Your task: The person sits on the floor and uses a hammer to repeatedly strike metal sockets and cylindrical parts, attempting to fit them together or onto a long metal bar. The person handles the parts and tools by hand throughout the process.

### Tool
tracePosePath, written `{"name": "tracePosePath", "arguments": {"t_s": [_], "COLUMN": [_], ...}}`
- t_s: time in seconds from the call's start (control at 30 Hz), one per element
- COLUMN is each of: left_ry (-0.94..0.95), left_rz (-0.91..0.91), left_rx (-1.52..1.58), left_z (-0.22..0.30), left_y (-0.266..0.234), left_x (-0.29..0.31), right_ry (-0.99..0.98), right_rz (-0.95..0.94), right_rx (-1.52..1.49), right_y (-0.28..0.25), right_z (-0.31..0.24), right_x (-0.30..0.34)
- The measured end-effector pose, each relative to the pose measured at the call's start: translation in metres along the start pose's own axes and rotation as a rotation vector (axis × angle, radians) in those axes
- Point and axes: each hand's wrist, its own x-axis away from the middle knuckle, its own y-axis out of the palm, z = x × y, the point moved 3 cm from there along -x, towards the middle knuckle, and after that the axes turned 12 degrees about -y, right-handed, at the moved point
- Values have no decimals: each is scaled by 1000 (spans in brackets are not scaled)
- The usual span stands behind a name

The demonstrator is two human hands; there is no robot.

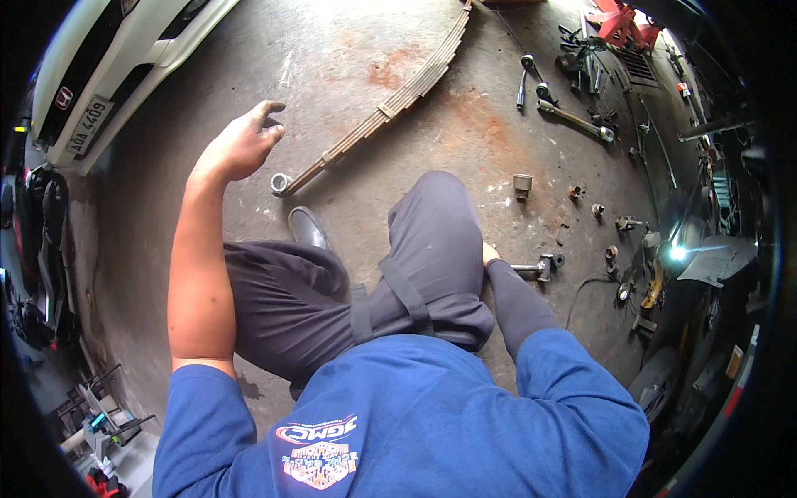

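Above the floor at the left, my left hand (242,145) is raised with its fingers apart and nothing in them. The hand is near the eye end of a long stacked leaf spring (383,110), which lies slanting across the concrete, and it appears apart from it. Beside my bent knee, my right hand (490,252) is down low. The knee hides most of its fingers. A hammer-like metal tool (545,267) lies close by, its bright handle running behind my right wrist. Whether the hand grips that handle cannot be made out.
Sockets (521,186) stand on the floor to the right. Beyond them lie a long wrench (574,120), ratchets and a red jack stand (616,23). A white car's front (108,75) fills the upper left. A bright work lamp (677,252) shines at the right.
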Motion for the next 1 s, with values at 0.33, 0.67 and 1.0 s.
{"name": "tracePosePath", "arguments": {"t_s": [0.33,0.67,1.0], "left_ry": [17,7,4], "left_rz": [-74,-98,-111], "left_rx": [1,-8,7], "left_z": [2,8,9], "left_y": [4,4,2], "left_x": [1,5,8], "right_ry": [105,277,287], "right_rz": [5,-80,-33], "right_rx": [-66,-146,-143], "right_y": [-3,14,-4], "right_z": [-7,7,-9], "right_x": [5,-16,-3]}}
